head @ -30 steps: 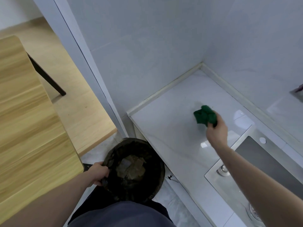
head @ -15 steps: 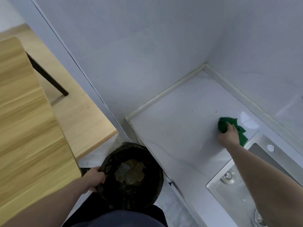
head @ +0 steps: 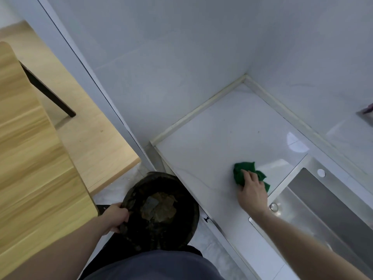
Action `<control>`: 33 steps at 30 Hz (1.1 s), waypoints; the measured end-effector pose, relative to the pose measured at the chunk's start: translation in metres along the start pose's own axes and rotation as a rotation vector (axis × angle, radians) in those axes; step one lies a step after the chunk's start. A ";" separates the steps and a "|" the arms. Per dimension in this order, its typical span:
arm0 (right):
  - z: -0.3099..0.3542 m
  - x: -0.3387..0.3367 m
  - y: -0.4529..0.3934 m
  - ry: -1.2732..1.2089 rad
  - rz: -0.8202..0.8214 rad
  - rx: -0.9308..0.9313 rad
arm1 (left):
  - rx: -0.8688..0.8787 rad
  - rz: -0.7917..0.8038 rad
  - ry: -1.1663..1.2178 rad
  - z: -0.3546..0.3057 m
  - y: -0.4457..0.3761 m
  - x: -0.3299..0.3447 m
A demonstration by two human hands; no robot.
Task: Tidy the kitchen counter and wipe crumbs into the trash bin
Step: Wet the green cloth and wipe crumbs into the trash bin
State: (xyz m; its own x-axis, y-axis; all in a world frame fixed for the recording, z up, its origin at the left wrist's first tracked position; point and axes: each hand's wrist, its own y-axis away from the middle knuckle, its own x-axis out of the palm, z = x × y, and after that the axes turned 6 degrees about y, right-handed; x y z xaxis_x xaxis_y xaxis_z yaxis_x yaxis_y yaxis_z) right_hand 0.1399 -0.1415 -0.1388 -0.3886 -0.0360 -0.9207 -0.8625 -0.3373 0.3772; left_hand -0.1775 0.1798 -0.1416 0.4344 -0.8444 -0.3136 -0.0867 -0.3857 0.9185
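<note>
No text, label, brand, number or sign can be read anywhere in the head view.
</note>
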 end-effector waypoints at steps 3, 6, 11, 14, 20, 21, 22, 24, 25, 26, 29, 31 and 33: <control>0.018 0.015 0.038 0.001 0.024 -0.033 | 0.005 0.000 0.007 0.002 0.002 0.000; 0.043 0.027 0.072 -0.043 0.079 -0.070 | 0.018 0.001 0.005 0.004 0.006 0.002; 0.127 0.042 0.110 -0.255 0.206 -0.143 | 0.043 0.013 0.011 0.008 0.018 0.007; 0.169 0.039 0.116 -0.452 0.271 -0.166 | 0.057 0.017 -0.002 0.010 0.025 0.008; 0.151 0.005 0.092 -0.587 0.133 -0.160 | 0.062 0.022 0.004 0.015 0.026 0.007; 0.139 -0.005 0.084 -0.623 0.099 -0.136 | 0.061 0.022 0.004 0.016 0.024 0.007; 0.126 -0.015 0.075 -0.655 0.063 -0.110 | 0.059 0.021 0.009 0.017 0.024 0.007; 0.101 -0.036 0.056 -0.715 -0.010 -0.041 | 0.061 0.024 0.017 0.018 0.023 0.006; 0.089 -0.047 0.046 -0.733 -0.045 -0.001 | 0.060 0.029 0.019 0.017 0.023 0.006; 0.077 -0.057 0.035 -0.744 -0.082 0.029 | 0.057 0.033 0.020 0.016 0.023 0.006; 0.050 -0.083 -0.002 -0.702 -0.189 0.083 | 0.058 0.037 0.017 0.012 0.025 0.005; 0.034 -0.093 -0.031 -0.660 -0.254 0.118 | 0.060 0.033 0.012 0.008 0.027 0.003; 0.019 -0.100 -0.060 -0.607 -0.302 0.161 | 0.063 0.036 0.005 0.002 0.029 0.001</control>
State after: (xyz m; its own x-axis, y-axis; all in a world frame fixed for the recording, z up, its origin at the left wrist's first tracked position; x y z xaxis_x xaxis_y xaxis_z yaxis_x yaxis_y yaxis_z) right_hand 0.2242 -0.0999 -0.0673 -0.1959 0.5857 -0.7865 -0.9805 -0.1047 0.1662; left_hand -0.1818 0.1671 -0.1154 0.4340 -0.8566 -0.2791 -0.1588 -0.3777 0.9122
